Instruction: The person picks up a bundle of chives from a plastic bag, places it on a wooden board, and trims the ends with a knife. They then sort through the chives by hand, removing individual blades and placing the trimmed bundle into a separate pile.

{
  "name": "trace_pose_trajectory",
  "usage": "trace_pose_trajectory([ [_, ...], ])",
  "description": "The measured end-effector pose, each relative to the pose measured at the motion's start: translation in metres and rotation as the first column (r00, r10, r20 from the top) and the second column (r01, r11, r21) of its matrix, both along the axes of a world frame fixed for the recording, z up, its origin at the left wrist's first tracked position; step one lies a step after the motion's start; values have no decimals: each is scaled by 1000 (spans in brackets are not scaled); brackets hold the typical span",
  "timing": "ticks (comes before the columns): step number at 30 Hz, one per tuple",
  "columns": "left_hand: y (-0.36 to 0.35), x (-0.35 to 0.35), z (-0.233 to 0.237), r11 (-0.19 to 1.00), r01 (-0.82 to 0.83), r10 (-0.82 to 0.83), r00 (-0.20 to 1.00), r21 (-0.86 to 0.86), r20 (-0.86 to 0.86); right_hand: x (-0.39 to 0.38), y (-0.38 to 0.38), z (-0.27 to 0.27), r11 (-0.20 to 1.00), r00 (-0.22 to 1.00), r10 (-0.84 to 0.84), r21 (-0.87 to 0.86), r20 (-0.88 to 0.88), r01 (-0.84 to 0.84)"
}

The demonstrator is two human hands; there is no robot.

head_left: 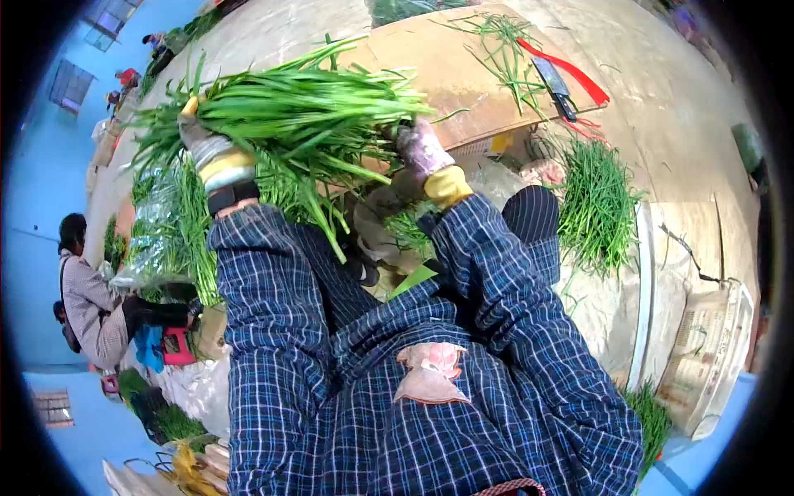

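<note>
A big bunch of green garlic chives [306,103] is stretched between my two gloved hands, above my knees. My left hand [207,145], in a whitish glove with yellow parts, is closed around its leafy left side. At the paler stem ends, my right hand [422,149] grips the bunch in a stained white and purple glove with a yellow cuff. Its fingertips are partly hidden by the stalks. Some leaves hang loose below the bunch, between my arms.
A board [422,62] ahead carries loose stalks [504,62], a knife [554,87] and a red strip [571,66]. To the right lie a heap of chives [597,207] and a plastic crate [707,355]. Another person [91,289] sits at the left.
</note>
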State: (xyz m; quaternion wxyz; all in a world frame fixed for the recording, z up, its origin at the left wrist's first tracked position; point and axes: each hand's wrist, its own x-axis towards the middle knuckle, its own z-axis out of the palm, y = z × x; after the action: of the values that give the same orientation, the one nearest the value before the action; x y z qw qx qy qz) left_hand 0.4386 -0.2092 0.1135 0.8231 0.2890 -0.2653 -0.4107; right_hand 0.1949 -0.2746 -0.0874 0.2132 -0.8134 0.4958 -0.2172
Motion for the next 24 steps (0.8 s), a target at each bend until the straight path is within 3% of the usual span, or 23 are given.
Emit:
trace_pose_trajectory([
  [1, 6, -9, -1, 998, 26, -27, 1000, 51, 15, -10, 9, 11, 962, 969, 103, -227, -224, -154],
  [2, 1, -18, -4, 997, -67, 66, 998, 50, 21, -20, 18, 24, 839, 899, 103, -449, -427, -309],
  [3, 2, -23, -4, 996, 0, -1, 1000, 93, 20, -23, 24, 26, 840, 897, 106, -443, -430, -312],
  [6, -17, -19, -18, 992, 38, -30, 997, 123, -66, -29, 34, 30, 984, 846, 10, -144, -533, -102],
  [7, -17, -18, -19, 993, 37, -29, 997, 116, -67, -31, 38, 22, 983, 845, 7, -150, -534, -103],
  [8, -17, -17, -19, 986, 1, 6, 999, 168, -45, -35, 49, 16, 991, 988, -126, 61, 94, 120],
  [9, -19, -17, -20, 974, -34, 39, 999, 223, -21, -48, 57, 13, 965, 933, -228, 193, 278, 178],
  [10, -20, -11, -25, 988, -20, 22, 1000, 151, -13, -59, 70, 22, 926, 825, -342, 313, 450, 213],
  [11, -20, -3, -27, 997, -8, 8, 1000, 72, -5, -68, 63, -6, 886, 869, -385, 389, 310, 253],
  [12, -18, 2, -24, 996, 0, 3, 999, 91, -34, -80, 67, -28, 927, 895, -309, 313, 323, 207],
  [13, -15, 8, -19, 994, 7, -1, 998, 108, -59, -87, 68, -45, 918, 943, -309, 299, 123, 262],
  [14, -11, 10, -14, 995, 0, 6, 998, 101, -56, -95, 72, -47, 858, 962, -273, 453, 0, 243],
  [15, -8, 11, -9, 991, -85, 90, 995, 101, -41, -98, 73, -68, 886, 968, -215, 391, -129, 249],
  [17, -5, 10, -6, 982, -162, 165, 986, 101, -24, -94, 67, -57, 824, 936, -18, 525, -351, 213],
  [18, -3, 11, -3, 980, -151, 156, 987, 129, -34, -87, 68, -52, 839, 913, -71, 471, -402, 273],
  [20, -6, 23, -3, 983, -141, 145, 989, 117, -26, -79, 70, -18, 906, 975, -158, 370, -157, 206],
  [21, -7, 31, -7, 982, -145, 149, 988, 120, -25, -70, 70, -12, 934, 975, -202, 320, 96, 162],
  [23, -6, 30, -10, 997, -32, 38, 996, 66, -86, -52, 75, 47, 927, 908, -247, 355, 338, 119],
  [24, -6, 25, -9, 999, -18, 22, 997, 50, -80, -39, 66, 41, 965, 853, -188, 252, 488, 68],
])
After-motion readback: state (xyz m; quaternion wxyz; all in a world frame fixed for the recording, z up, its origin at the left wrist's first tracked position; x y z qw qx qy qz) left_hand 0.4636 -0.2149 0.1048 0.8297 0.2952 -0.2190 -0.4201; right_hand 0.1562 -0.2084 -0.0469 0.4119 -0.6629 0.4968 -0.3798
